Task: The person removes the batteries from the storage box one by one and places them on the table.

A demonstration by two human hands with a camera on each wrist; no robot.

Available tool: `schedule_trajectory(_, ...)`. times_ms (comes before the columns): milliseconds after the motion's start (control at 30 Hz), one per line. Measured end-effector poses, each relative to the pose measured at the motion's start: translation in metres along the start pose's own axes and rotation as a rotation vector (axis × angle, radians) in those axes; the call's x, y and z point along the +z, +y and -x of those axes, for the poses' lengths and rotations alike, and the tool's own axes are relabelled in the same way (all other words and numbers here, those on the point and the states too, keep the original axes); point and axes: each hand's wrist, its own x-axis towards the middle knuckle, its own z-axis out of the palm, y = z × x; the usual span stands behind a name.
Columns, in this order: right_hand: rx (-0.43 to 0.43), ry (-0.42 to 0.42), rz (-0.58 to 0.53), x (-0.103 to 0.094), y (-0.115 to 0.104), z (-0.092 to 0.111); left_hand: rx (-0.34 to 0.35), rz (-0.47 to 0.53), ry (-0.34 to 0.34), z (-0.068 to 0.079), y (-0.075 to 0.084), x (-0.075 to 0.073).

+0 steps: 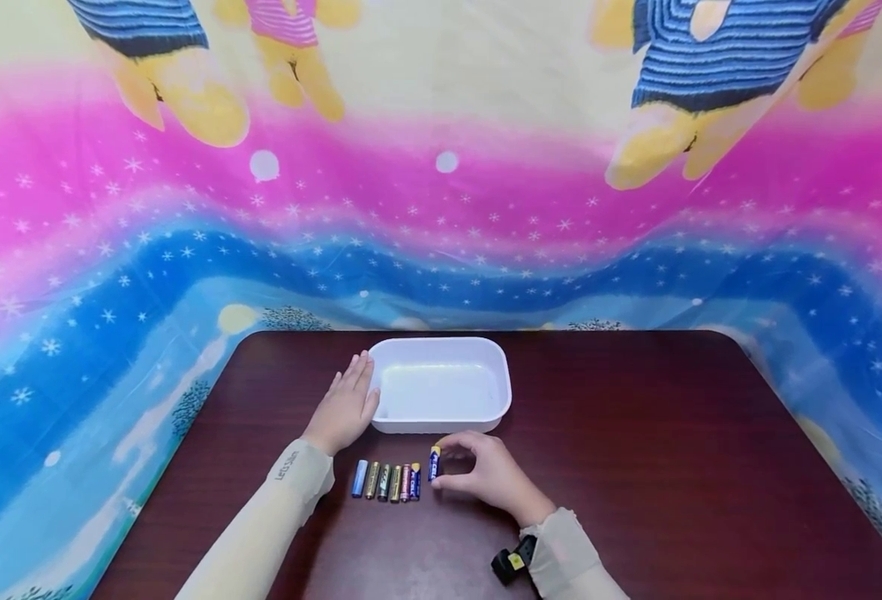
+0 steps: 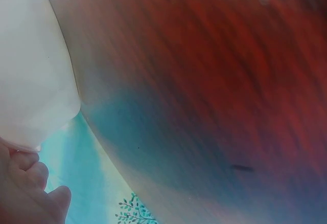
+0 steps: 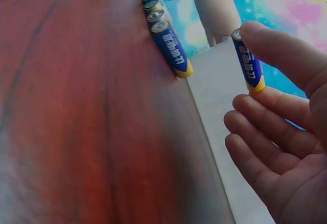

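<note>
My right hand (image 1: pixel 497 477) pinches a blue AA-type battery (image 1: pixel 434 463) with a yellow end. In the right wrist view the thumb is on one end of this battery (image 3: pixel 248 60) and the forefinger on the yellow end; the other fingers spread beside it. A row of several batteries (image 1: pixel 383 482) lies just left of it, in light blue, gold, dark, red and blue-yellow. My left hand (image 1: pixel 342 408), fingers extended, rests against the left side of a white plastic tub (image 1: pixel 441 427). Only the left fingertips (image 2: pixel 36 175) show in the left wrist view, by the tub's wall.
A dark reddish-brown table (image 1: pixel 636 450) carries the tub and batteries. Behind it hangs a colourful printed cloth (image 1: pixel 441 217) with bears and snowflakes. A black strap device (image 1: pixel 512 562) sits on the right wrist.
</note>
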Motion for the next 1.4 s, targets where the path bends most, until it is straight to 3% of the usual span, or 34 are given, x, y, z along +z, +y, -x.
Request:
schedule_trajectory(467, 0.03, -0.033, 0.055, 0.009, 0.005, 0.0, -0.008, 0.005, -0.01, 0.0, 0.0, 0.002)
schedule_trajectory(1400, -0.067, -0.019, 0.279, 0.019, 0.004, -0.001, 0.002, -0.014, -0.006, 0.0, -0.001, 0.002)
